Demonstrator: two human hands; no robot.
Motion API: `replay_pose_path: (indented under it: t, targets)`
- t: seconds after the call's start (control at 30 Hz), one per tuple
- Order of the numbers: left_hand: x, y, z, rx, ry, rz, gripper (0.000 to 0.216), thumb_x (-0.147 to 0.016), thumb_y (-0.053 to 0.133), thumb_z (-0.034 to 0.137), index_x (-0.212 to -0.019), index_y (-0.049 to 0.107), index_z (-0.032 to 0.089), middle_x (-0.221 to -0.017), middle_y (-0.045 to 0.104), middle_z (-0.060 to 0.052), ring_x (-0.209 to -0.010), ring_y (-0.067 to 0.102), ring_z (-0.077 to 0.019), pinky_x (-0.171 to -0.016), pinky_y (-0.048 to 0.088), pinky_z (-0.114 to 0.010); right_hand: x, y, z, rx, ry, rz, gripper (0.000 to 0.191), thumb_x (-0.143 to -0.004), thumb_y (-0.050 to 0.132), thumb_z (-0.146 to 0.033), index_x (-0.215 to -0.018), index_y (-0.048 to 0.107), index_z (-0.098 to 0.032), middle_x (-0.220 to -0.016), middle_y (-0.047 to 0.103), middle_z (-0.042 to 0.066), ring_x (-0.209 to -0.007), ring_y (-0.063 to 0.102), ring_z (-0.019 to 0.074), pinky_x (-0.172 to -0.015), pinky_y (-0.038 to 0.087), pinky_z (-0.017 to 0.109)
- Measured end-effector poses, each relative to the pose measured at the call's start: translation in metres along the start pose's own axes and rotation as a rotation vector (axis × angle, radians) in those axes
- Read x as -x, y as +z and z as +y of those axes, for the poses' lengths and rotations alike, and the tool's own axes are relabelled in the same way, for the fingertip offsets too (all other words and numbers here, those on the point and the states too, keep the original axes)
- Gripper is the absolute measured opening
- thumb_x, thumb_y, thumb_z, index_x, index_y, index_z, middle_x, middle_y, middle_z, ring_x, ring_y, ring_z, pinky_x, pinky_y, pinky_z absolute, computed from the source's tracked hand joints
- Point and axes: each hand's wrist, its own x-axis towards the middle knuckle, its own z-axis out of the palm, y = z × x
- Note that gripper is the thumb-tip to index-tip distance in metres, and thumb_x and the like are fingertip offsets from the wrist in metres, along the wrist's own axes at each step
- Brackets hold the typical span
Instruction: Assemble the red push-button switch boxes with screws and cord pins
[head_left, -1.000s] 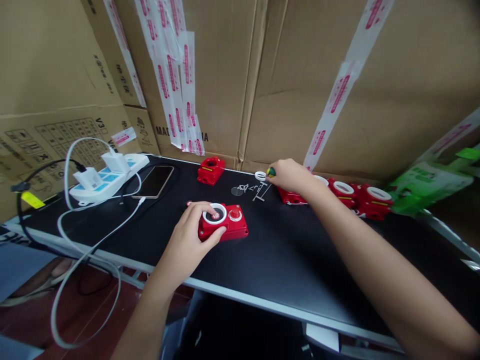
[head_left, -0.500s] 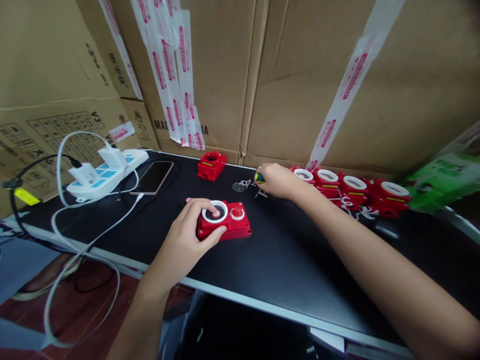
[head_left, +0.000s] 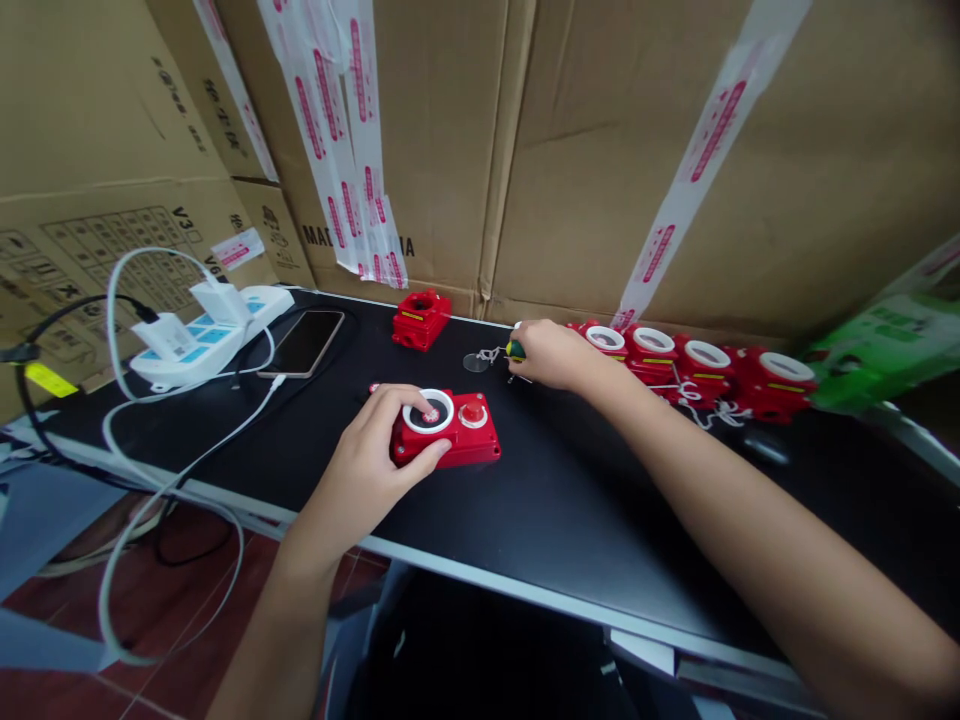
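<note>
In the head view, a red push-button box (head_left: 446, 432) is held at its left end by the left hand (head_left: 367, 470), fingers closed around it, near the front of the black worktop (head_left: 570, 520). The right hand (head_left: 551, 353) is closed on a green-handled tool (head_left: 515, 349) (only its tip is seen) beside small metal parts (head_left: 489, 355). A row of red boxes (head_left: 697, 372) is lined along the cardboard cartons (head_left: 600, 150). A phone (head_left: 302, 342) and a power strip (head_left: 214, 335) are lying at the left.

Red button box (head_left: 448, 432) flat on table; green-handled tool (head_left: 515, 349) beyond.
</note>
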Motion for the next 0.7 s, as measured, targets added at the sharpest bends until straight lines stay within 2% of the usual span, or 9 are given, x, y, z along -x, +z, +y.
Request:
replay_pose_path:
  t: [0.13, 0.27, 0.33, 0.4, 0.57, 0.7]
  targets:
    - [0.000, -0.001, 0.000, -0.006, 0.017, -0.024, 0.029, -0.096, 0.078, 0.028, -0.118, 0.060, 0.026, -0.130, 0.068, -0.005, -0.123, 0.066, -0.0264, -0.118, 0.045, -0.048, 0.028, -0.023, -0.001, -0.079, -0.011, 0.073, 0.018, -0.095, 0.070, -0.023, -0.106, 0.080, -0.014, -0.106, 0.083, 0.017, -0.095, 0.077, 0.0278, -0.081, 0.053, 0.033]
    - [0.000, -0.001, -0.003, 0.007, 0.058, -0.067, 0.032, -0.096, 0.080, 0.027, -0.121, 0.060, 0.026, -0.133, 0.067, -0.006, -0.127, 0.065, -0.0267, -0.115, 0.049, -0.045, 0.081, -0.035, -0.006, -0.243, -0.104, 0.084, 0.012, -0.093, 0.074, -0.027, -0.101, 0.082, -0.021, -0.097, 0.085, 0.005, -0.086, 0.077, 0.0207, -0.083, 0.055, 0.030]
    - [0.000, -0.001, -0.004, 0.023, 0.085, -0.093, 0.032, -0.097, 0.080, 0.027, -0.122, 0.061, 0.026, -0.133, 0.067, -0.007, -0.127, 0.066, -0.0265, -0.112, 0.051, -0.043, 0.106, -0.031, -0.009, -0.496, -0.192, 0.102, 0.010, -0.092, 0.078, -0.028, -0.099, 0.081, -0.022, -0.096, 0.085, 0.003, -0.085, 0.078, 0.0205, -0.082, 0.057, 0.031]
    - [0.001, -0.001, -0.005, 0.031, 0.110, -0.107, 0.033, -0.096, 0.081, 0.027, -0.121, 0.061, 0.025, -0.133, 0.067, -0.007, -0.129, 0.066, -0.0270, -0.112, 0.052, -0.042, 0.125, -0.023, -0.013, -0.617, -0.246, 0.178, 0.008, -0.093, 0.079, -0.029, -0.097, 0.080, -0.022, -0.094, 0.084, 0.003, -0.084, 0.078, 0.0214, -0.081, 0.057, 0.033]
    - [0.001, 0.000, -0.002, 0.038, 0.152, -0.122, 0.033, -0.094, 0.082, 0.025, -0.120, 0.061, 0.025, -0.135, 0.069, -0.007, -0.132, 0.066, -0.0275, -0.114, 0.052, -0.043, 0.144, -0.003, -0.023, -0.784, -0.386, 0.426, 0.006, -0.102, 0.074, -0.027, -0.105, 0.078, -0.023, -0.100, 0.079, 0.006, -0.088, 0.074, 0.0214, -0.083, 0.057, 0.036]
    - [0.001, 0.001, -0.002, 0.029, 0.167, -0.124, 0.034, -0.094, 0.084, 0.026, -0.121, 0.063, 0.026, -0.135, 0.069, -0.006, -0.131, 0.066, -0.0261, -0.114, 0.053, -0.041, 0.147, 0.002, -0.028, -0.782, -0.507, 0.448, 0.009, -0.104, 0.072, -0.020, -0.112, 0.077, -0.021, -0.106, 0.077, 0.007, -0.095, 0.073, 0.0194, -0.087, 0.058, 0.032]
